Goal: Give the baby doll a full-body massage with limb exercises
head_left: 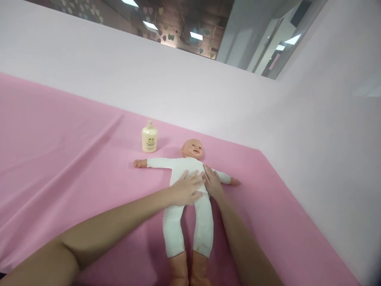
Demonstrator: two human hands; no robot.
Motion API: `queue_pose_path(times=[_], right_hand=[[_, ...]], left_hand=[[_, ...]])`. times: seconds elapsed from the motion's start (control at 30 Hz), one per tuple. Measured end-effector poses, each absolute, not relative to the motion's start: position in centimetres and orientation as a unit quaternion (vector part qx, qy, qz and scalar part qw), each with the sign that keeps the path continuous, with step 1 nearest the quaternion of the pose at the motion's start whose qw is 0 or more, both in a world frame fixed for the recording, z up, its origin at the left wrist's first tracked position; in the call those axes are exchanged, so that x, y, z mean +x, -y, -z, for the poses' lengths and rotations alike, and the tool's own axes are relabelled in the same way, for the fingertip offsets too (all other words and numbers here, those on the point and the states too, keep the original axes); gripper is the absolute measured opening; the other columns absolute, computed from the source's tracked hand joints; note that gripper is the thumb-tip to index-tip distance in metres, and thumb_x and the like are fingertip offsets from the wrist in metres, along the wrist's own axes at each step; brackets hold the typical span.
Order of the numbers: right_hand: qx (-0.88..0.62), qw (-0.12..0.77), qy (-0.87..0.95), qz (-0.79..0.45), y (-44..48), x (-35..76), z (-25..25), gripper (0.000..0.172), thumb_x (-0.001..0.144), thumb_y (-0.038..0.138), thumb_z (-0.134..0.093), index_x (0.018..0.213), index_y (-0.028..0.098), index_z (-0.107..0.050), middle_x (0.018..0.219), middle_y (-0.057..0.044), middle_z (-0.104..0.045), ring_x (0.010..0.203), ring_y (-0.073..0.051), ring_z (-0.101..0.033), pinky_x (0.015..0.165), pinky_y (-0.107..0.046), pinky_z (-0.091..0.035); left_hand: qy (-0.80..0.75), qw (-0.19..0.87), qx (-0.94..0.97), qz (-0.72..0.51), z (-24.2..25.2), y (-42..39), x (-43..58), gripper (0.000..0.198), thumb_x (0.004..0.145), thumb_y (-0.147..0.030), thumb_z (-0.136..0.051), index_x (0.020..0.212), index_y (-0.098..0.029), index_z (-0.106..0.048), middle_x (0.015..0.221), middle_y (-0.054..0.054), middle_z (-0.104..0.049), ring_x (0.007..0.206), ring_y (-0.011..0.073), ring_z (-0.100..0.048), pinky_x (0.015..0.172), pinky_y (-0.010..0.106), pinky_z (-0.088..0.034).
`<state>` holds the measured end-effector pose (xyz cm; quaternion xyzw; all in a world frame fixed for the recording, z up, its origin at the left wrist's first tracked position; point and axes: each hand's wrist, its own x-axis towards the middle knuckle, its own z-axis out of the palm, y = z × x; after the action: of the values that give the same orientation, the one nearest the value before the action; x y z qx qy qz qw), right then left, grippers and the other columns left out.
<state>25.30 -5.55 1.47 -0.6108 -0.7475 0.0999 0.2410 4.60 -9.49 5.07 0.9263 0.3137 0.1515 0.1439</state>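
A baby doll (178,226) with a white cloth body lies on its back, arms stretched out to both sides and head toward the wall. Across its belly my left hand (187,189) lies with fingers spread, slightly blurred. My right hand (213,182) rests along the doll's side, by the chest and under its outstretched arm, fingers extended. Neither hand grips anything. The doll's feet are cut off by the bottom edge of the view.
A cream pump bottle (149,139) stands upright beyond the doll's arm, left of its head. Pink cloth (89,167) with wrinkles at the left covers the table. A white wall (166,83) rises behind, with a mirror or window (178,24) above.
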Motion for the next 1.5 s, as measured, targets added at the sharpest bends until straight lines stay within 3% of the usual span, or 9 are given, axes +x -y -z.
queue_pose_path(times=[0.2,0.33,0.5,0.77,0.93,1.1,1.27,1.33,1.5], right_hand=[[-0.651,0.240,0.717,-0.073,5.0,26.0,-1.6,0.057,0.101,0.039,-0.027,0.147,0.014,-0.050,0.153,-0.013,-0.049,0.147,-0.027,-0.037,0.124,-0.050,-0.023],[-0.657,0.237,0.711,-0.081,4.7,26.2,-1.5,0.054,0.101,0.037,-0.028,0.144,0.015,-0.053,0.154,-0.013,-0.048,0.148,-0.030,-0.036,0.123,-0.055,-0.021],[-0.598,0.231,0.757,-0.125,5.7,22.8,-2.2,0.063,0.101,0.043,-0.033,0.157,0.015,-0.032,0.163,-0.015,-0.031,0.154,-0.030,-0.024,0.124,-0.055,-0.021],[-0.473,0.243,0.843,-0.078,8.0,20.7,-3.7,0.061,0.100,0.028,-0.022,0.159,0.012,-0.024,0.165,-0.012,-0.027,0.157,-0.024,-0.012,0.127,-0.053,-0.014],[-0.368,0.250,0.892,-0.085,8.6,20.8,-4.5,0.056,0.098,0.024,-0.027,0.151,0.020,-0.043,0.157,-0.006,-0.045,0.150,-0.019,-0.032,0.127,-0.048,-0.017],[-0.419,0.253,0.866,-0.105,8.0,20.6,-4.5,0.049,0.100,0.033,-0.033,0.145,0.025,-0.051,0.153,-0.005,-0.051,0.148,-0.021,-0.037,0.124,-0.049,-0.022],[-0.512,0.273,0.806,-0.117,6.9,21.3,-3.5,0.051,0.105,0.043,-0.025,0.145,0.027,-0.052,0.156,-0.005,-0.046,0.152,-0.023,-0.029,0.124,-0.054,-0.022],[-0.547,0.276,0.782,-0.114,6.8,21.4,-2.9,0.054,0.105,0.045,-0.023,0.149,0.025,-0.047,0.159,-0.006,-0.041,0.153,-0.025,-0.026,0.123,-0.055,-0.022],[-0.610,0.258,0.744,-0.084,7.8,20.1,-1.7,0.064,0.103,0.049,-0.027,0.157,0.014,-0.033,0.164,-0.015,-0.028,0.154,-0.035,-0.021,0.122,-0.061,-0.020]], left_hand=[[-0.058,0.200,0.973,-0.094,-6.4,15.2,6.6,0.047,0.102,-0.048,-0.039,0.134,-0.022,-0.062,0.146,0.007,-0.059,0.147,0.0228,-0.038,0.125,0.048,-0.017],[-0.238,0.205,0.929,-0.194,-5.9,10.8,5.5,0.049,0.105,-0.041,-0.029,0.145,-0.025,-0.051,0.156,0.007,-0.046,0.148,0.0213,-0.038,0.124,0.049,-0.021],[-0.449,0.150,0.842,-0.258,-3.2,5.3,4.3,0.055,0.104,-0.037,-0.024,0.154,-0.018,-0.039,0.162,0.011,-0.035,0.153,0.0242,-0.027,0.124,0.052,-0.021],[-0.377,0.135,0.872,-0.282,-2.7,5.4,4.0,0.054,0.104,-0.037,-0.026,0.148,-0.016,-0.047,0.156,0.012,-0.045,0.149,0.0250,-0.035,0.124,0.051,-0.022],[-0.232,0.185,0.910,-0.291,-3.1,5.4,3.1,0.051,0.103,-0.034,-0.025,0.119,-0.016,-0.070,0.126,0.010,-0.071,0.119,0.0223,-0.063,0.108,0.038,-0.044],[-0.208,0.190,0.914,-0.293,-2.5,4.8,3.0,0.048,0.101,-0.035,-0.030,0.107,-0.018,-0.074,0.114,0.009,-0.075,0.109,0.0227,-0.067,0.102,0.038,-0.048],[-0.201,0.209,0.903,-0.316,-2.7,4.3,3.2,0.045,0.101,-0.036,-0.034,0.092,-0.020,-0.076,0.112,0.008,-0.075,0.112,0.0211,-0.065,0.109,0.038,-0.046],[-0.218,0.216,0.894,-0.327,-2.7,4.1,3.3,0.045,0.102,-0.033,-0.033,0.095,-0.021,-0.076,0.114,0.007,-0.075,0.116,0.0202,-0.064,0.113,0.038,-0.044],[-0.356,0.182,0.843,-0.359,-1.9,3.8,3.5,0.048,0.103,-0.032,-0.029,0.137,-0.021,-0.061,0.145,0.006,-0.059,0.143,0.0210,-0.044,0.122,0.047,-0.032]])
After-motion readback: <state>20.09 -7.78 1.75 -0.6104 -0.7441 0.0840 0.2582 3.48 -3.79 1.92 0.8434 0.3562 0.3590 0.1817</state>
